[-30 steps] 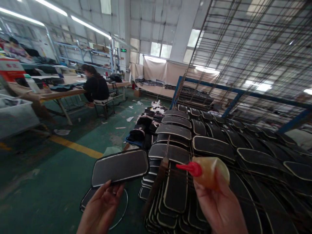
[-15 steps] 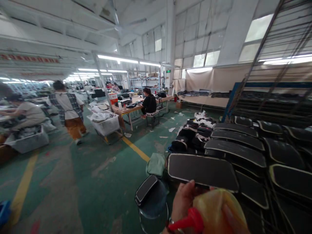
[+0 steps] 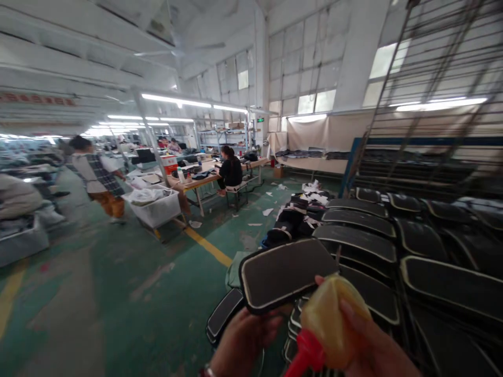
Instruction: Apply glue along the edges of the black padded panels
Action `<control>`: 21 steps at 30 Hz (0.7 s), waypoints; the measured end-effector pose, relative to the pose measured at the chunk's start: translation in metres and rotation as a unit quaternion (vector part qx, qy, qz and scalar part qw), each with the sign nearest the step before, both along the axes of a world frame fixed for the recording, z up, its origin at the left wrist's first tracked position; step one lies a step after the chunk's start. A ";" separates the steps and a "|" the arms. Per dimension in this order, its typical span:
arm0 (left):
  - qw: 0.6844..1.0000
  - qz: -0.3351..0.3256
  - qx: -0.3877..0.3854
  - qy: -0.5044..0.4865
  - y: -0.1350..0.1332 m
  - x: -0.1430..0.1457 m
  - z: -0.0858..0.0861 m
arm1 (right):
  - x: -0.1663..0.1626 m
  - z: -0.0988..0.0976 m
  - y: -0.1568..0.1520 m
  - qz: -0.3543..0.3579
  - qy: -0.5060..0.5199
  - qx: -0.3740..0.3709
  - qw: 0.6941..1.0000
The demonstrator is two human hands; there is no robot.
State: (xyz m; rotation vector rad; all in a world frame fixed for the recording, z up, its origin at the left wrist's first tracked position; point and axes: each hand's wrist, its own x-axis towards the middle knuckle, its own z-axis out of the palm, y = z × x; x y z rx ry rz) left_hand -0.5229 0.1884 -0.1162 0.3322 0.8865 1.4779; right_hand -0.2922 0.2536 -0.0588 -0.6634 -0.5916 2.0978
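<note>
My left hand point(image 3: 241, 343) grips the near edge of a flat black panel with a pale glued rim point(image 3: 285, 272), held up in front of me. My right hand point(image 3: 373, 345) is wrapped round a soft yellowish squeeze bottle point(image 3: 332, 319) with a red nozzle point(image 3: 304, 357) that points down and to the left, just under the panel. Both hands sit at the bottom of the head view, close together. Another black panel point(image 3: 222, 319) lies on a round stool below my left hand.
Rows of several like black panels point(image 3: 393, 235) lie on a wire rack to my right. A heap of dark pieces point(image 3: 293, 214) sits on the green floor. A person sits at a long table point(image 3: 230, 173); another person point(image 3: 96, 175) walks at left by a white bin point(image 3: 155, 207).
My view swung left and up from the rack to the hall. The panel tilted and came closer to the bottle, whose nozzle turned from sideways to pointing down-left.
</note>
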 end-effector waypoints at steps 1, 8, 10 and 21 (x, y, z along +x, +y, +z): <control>1.000 -0.012 -0.013 0.021 -0.001 -0.015 0.010 | 0.003 0.006 0.000 0.006 0.005 0.016 1.000; 0.972 -0.188 -0.022 0.141 0.037 -0.069 0.105 | 0.016 0.031 -0.013 0.064 -0.028 0.078 0.994; 0.956 -0.231 -0.021 0.182 0.049 -0.062 0.121 | 0.017 0.030 -0.014 0.074 -0.036 0.086 0.993; 0.863 -0.408 0.021 0.297 0.095 -0.019 0.127 | 0.030 0.026 -0.018 0.026 -0.056 0.082 0.995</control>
